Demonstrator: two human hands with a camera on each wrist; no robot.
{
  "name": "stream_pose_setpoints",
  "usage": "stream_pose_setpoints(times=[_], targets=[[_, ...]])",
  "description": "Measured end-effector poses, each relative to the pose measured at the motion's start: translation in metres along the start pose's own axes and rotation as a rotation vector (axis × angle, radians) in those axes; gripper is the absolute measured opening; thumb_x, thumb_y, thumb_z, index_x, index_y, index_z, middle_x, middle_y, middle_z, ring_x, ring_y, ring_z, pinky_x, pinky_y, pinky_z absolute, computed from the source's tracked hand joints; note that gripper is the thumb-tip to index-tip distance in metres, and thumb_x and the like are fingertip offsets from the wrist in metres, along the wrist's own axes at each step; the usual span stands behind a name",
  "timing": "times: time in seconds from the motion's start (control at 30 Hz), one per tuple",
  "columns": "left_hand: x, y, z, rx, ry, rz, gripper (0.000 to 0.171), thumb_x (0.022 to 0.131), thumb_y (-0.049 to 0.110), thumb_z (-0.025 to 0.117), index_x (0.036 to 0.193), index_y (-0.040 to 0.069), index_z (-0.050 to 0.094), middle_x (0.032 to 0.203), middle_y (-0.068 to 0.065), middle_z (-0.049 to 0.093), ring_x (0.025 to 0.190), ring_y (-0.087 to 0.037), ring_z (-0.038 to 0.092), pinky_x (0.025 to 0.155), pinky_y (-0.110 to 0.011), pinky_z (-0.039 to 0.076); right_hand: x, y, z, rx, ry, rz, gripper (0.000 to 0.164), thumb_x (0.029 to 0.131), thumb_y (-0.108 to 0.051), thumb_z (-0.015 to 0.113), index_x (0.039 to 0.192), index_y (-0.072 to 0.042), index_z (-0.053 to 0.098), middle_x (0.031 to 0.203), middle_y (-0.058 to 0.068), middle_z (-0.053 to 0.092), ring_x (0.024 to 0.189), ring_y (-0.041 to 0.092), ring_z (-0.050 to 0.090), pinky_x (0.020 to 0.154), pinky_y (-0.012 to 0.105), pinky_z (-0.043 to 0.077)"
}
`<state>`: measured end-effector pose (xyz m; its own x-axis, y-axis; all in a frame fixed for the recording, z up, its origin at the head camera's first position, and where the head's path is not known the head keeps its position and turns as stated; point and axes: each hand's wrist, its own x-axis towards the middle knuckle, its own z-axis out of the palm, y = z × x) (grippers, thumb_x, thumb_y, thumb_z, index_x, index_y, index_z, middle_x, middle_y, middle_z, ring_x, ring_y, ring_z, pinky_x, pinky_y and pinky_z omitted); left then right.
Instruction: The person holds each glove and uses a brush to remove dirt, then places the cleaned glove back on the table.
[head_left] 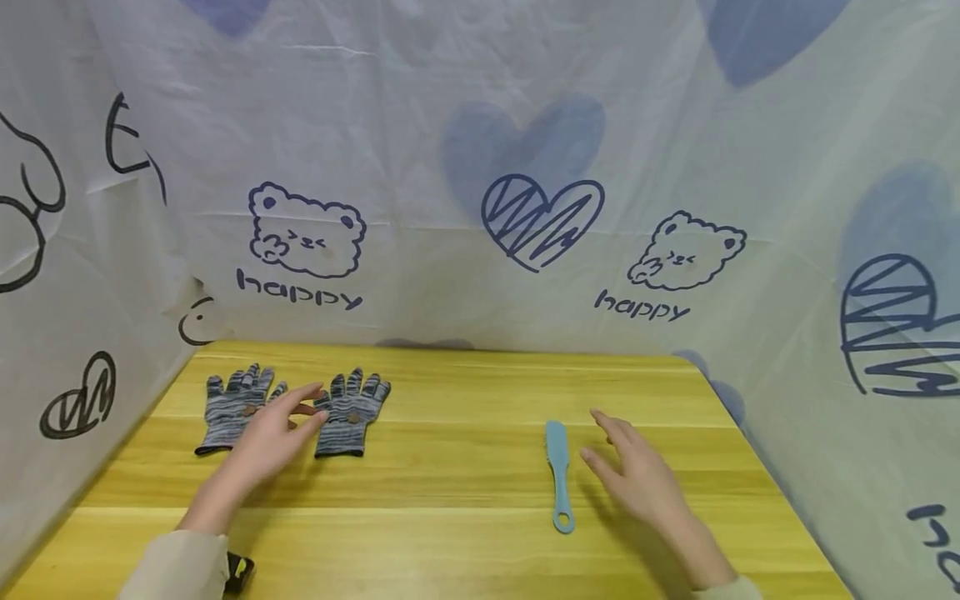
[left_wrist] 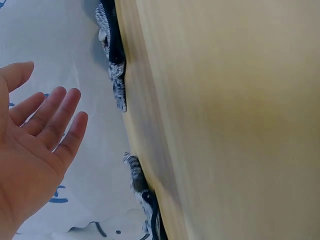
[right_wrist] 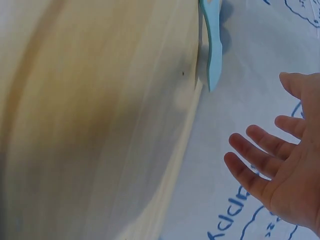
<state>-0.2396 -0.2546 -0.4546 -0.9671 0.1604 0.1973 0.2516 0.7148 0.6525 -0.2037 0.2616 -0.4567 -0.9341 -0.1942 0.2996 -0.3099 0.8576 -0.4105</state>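
Two grey-and-black striped knit gloves lie on the table's left side, the left glove (head_left: 225,412) and the right glove (head_left: 349,417), fingers pointing to the far edge. My left hand (head_left: 272,435) hovers between them, fingers loosely extended and holding nothing; in the head view it partly hides the left glove. A light blue brush-like tool (head_left: 558,471) with a holed handle lies on the table further right. Just right of it hovers my right hand (head_left: 637,475), relaxed and empty, its thumb toward the tool. In the right wrist view part of the blue tool (right_wrist: 214,47) shows near the fingers.
The yellow wood-grain table (head_left: 450,550) ends at a white cloth (head_left: 420,250) printed with hearts, bears and the word happy, which hangs behind and along both sides. A black strap piece (head_left: 238,573) shows at the left sleeve.
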Motion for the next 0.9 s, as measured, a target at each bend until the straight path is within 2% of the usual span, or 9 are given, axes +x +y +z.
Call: stream_pose_setpoints(times=[0.2,0.3,0.47,0.63,0.9], targets=[[0.017,-0.003,0.007,-0.025,-0.027,-0.026,0.057,0.109,0.025,0.058,0.156,-0.002,0.041,0.146,-0.023,0.057,0.125,-0.040,0.058,0.100,-0.058,0.052,0.003,-0.010,0.010,0.002,-0.047,-0.015,0.062,0.103,-0.039,0.067,0.155,-0.012,0.049,0.149,0.016,0.055,0.126,0.041,0.061,0.100,0.062,0.052],[0.025,-0.006,0.010,-0.017,-0.037,-0.034,0.056,0.108,0.022,0.059,0.155,-0.002,0.043,0.145,-0.022,0.058,0.123,-0.039,0.059,0.096,-0.057,0.054,0.004,-0.014,0.015,-0.009,-0.092,-0.029,0.061,0.102,-0.037,0.069,0.154,-0.012,0.050,0.148,0.016,0.056,0.129,0.041,0.059,0.102,0.061,0.051],[0.035,-0.012,0.012,-0.002,-0.063,-0.052,0.059,0.103,0.020,0.069,0.153,-0.001,0.047,0.144,-0.022,0.058,0.120,-0.040,0.061,0.093,-0.057,0.055,0.007,-0.020,0.020,-0.032,-0.172,-0.028,0.058,0.100,-0.033,0.071,0.151,-0.010,0.054,0.144,0.015,0.058,0.127,0.038,0.061,0.100,0.058,0.054],[0.038,-0.018,0.013,0.010,-0.100,-0.077,0.061,0.096,0.021,0.077,0.149,0.000,0.053,0.140,-0.025,0.058,0.120,-0.042,0.059,0.095,-0.061,0.052,0.008,-0.020,0.025,-0.053,-0.230,-0.001,0.059,0.098,-0.033,0.075,0.149,-0.010,0.057,0.144,0.016,0.058,0.125,0.037,0.062,0.096,0.057,0.057],[0.038,-0.025,0.014,0.069,-0.161,-0.056,0.065,0.091,0.025,0.083,0.144,-0.004,0.057,0.140,-0.031,0.055,0.121,-0.047,0.056,0.098,-0.064,0.050,0.009,-0.019,0.030,-0.099,-0.260,-0.045,0.062,0.095,-0.032,0.079,0.147,-0.004,0.058,0.146,0.017,0.057,0.127,0.038,0.061,0.096,0.054,0.057]])
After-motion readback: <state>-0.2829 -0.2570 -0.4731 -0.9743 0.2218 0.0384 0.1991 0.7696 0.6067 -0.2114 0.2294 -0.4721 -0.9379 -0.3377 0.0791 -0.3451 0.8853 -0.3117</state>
